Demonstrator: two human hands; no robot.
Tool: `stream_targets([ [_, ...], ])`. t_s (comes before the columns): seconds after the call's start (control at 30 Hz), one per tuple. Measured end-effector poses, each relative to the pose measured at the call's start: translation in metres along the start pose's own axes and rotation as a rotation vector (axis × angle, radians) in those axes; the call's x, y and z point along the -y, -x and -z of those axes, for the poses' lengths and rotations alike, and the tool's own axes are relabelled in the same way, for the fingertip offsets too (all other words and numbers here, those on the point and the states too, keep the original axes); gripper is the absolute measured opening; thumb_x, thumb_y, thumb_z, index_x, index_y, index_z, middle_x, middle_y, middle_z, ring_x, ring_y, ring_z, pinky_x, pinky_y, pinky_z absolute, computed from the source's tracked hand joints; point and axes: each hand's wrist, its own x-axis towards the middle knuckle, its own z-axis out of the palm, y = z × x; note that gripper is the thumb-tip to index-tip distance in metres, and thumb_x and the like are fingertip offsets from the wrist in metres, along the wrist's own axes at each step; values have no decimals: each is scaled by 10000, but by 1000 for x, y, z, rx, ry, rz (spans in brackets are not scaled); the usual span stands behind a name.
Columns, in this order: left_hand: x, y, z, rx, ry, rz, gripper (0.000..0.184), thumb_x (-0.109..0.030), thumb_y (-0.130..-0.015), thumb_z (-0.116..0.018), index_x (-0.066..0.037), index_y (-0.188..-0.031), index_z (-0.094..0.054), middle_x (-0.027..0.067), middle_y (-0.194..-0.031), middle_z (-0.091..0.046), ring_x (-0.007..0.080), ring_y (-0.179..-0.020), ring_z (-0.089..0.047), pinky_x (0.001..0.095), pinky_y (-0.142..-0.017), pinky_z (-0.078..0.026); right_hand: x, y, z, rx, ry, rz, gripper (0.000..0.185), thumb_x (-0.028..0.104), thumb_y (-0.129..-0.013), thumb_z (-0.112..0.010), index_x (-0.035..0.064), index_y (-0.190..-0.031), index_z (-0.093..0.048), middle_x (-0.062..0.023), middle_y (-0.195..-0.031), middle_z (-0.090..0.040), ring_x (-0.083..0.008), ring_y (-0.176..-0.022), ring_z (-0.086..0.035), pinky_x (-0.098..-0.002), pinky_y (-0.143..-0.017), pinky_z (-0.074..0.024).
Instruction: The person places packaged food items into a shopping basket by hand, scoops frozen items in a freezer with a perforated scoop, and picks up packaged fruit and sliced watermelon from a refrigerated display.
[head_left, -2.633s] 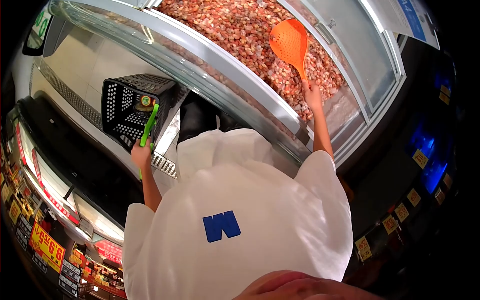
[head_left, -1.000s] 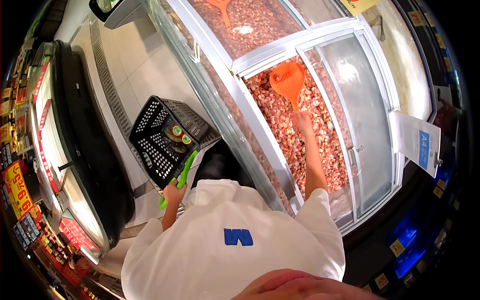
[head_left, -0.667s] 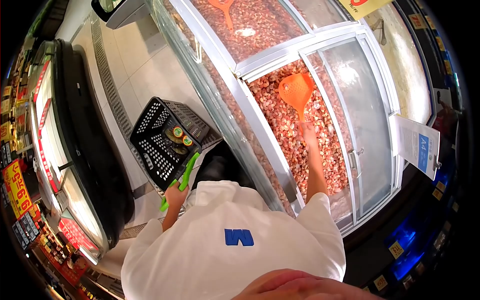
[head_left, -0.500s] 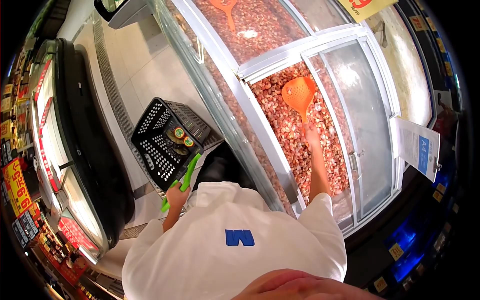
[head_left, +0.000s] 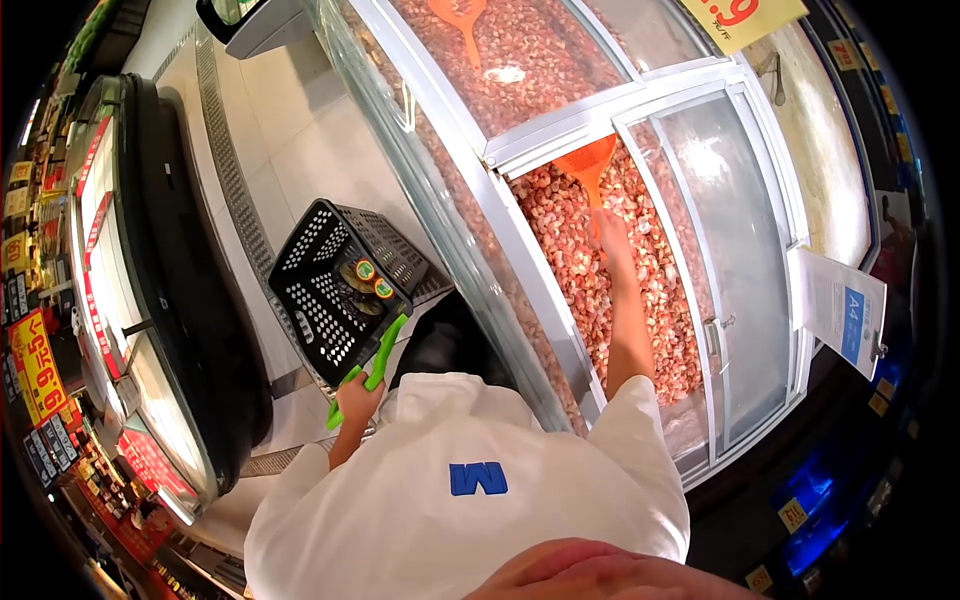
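Note:
In the head view, my right hand is closed round the handle of an orange perforated scoop. Its bowl lies against the small pinkish frozen pieces, close to the far frame of the open freezer section; the kind of food I cannot make out for sure. On the other side, my left hand grips the bright green handle of a black shopping basket. Inside the basket sits a dark package with round yellow-and-green labels.
A sliding glass lid covers the freezer's right part. A second orange scoop lies in the section beyond. A clipboard sign stands at the right, a yellow price card above. Another display case runs along the left.
My right hand has moved the scoop slightly left and farther away, and its bowl now tilts towards the freezer's far frame. My left hand keeps its grip on the basket handle.

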Motion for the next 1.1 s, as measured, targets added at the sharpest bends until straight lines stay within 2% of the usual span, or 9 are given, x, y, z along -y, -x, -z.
stream_targets([
  [0.2,0,-1,0,-3,-3,-28,299,-337,-636,-625,-40,-646,-587,170,-534,-535,352,-541,-547,418,-504,-420,-13,22,27,-84,58,-108,246,207,-902,-373,-5,-942,-491,5,-525,-398,-87,-361,-341,-222,-351,-257],
  [0.53,2,-1,-3,-24,25,-10,332,-368,-632,-619,-42,-602,-563,159,-525,-531,359,-535,-536,430,-504,-416,-60,70,66,-37,-12,-31,246,217,-902,-385,14,-874,-521,9,-462,-388,-83,-337,-336,-218,-326,-254],
  [0.67,1,-2,-2,-6,-56,17,330,-374,-644,-608,-46,-631,-575,164,-544,-543,364,-552,-546,437,-512,-418,-88,117,89,-201,29,-97,258,242,-897,-409,15,-856,-524,7,-464,-402,-72,-326,-336,-208,-311,-251],
  [0.77,0,-4,-5,-5,-59,-17,315,-360,-656,-608,-48,-699,-605,178,-581,-556,373,-591,-553,438,-534,-421,-136,155,124,-293,116,0,297,281,-893,-424,44,-749,-531,6,-471,-422,-64,-332,-345,-216,-311,-256],
  [0.83,4,-2,-4,-15,-41,-35,310,-332,-669,-615,-30,-733,-619,188,-590,-556,367,-590,-555,426,-530,-411,-128,197,130,-453,295,-22,336,300,-889,-433,46,-691,-528,14,-480,-426,-68,-358,-360,-234,-337,-280],
  [0.9,6,-1,-3,7,-48,-57,323,-327,-685,-612,-7,-724,-614,198,-594,-551,368,-574,-549,422,-516,-399,-161,224,151,-607,469,153,361,311,-886,-432,25,-690,-533,22,-482,-418,-74,-390,-373,-246,-371,-302],
  [1.0,2,-3,-6,-8,-70,-102,333,-329,-705,-599,4,-706,-613,201,-614,-560,363,-566,-546,429,-513,-390,-195,272,176,-650,354,-43,359,305,-887,-424,8,-731,-551,19,-488,-429,-74,-415,-385,-248,-393,-313],
  [1.07,-2,-2,-3,-21,-8,-113,346,-334,-705,-597,12,-703,-611,200,-618,-567,356,-564,-552,430,-503,-383,-213,295,184,-821,348,-180,349,300,-885,-422,4,-762,-561,8,-488,-440,-81,-409,-396,-253,-388,-314],
  [1.1,-8,0,0,-17,-8,-107,344,-328,-708,-592,15,-708,-614,192,-597,-565,339,-539,-544,422,-492,-376,-202,309,180,-860,325,-166,332,289,-884,-419,4,-794,-563,-11,-490,-448,-87,-412,-424,-258,-386,-320],
])
